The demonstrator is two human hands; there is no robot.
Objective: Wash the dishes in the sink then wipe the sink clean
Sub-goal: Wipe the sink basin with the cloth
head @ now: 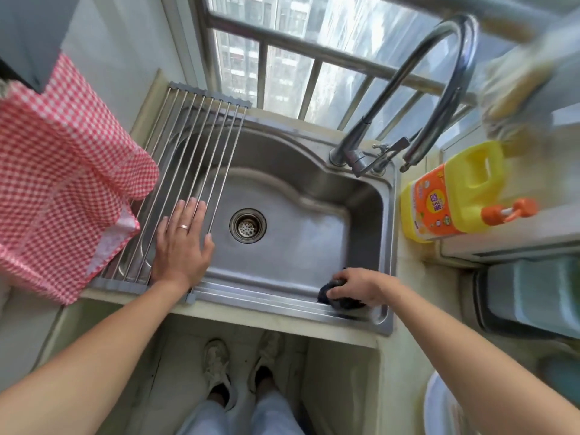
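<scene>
The steel sink [301,240] holds no dishes; its round drain strainer [248,226] shows in the basin floor. My left hand [182,243] lies flat, fingers straight, on the near end of a roll-up rod rack [194,146] that spans the sink's left side. My right hand [357,285] grips a dark blue cloth [342,301] and presses it on the sink's front right rim.
A red checked towel [59,180] hangs at the left over the counter. A tall curved faucet [417,89] rises at the back right. A yellow detergent bottle [455,196] lies on the right ledge. A grey bin [530,293] stands at the right, a window behind.
</scene>
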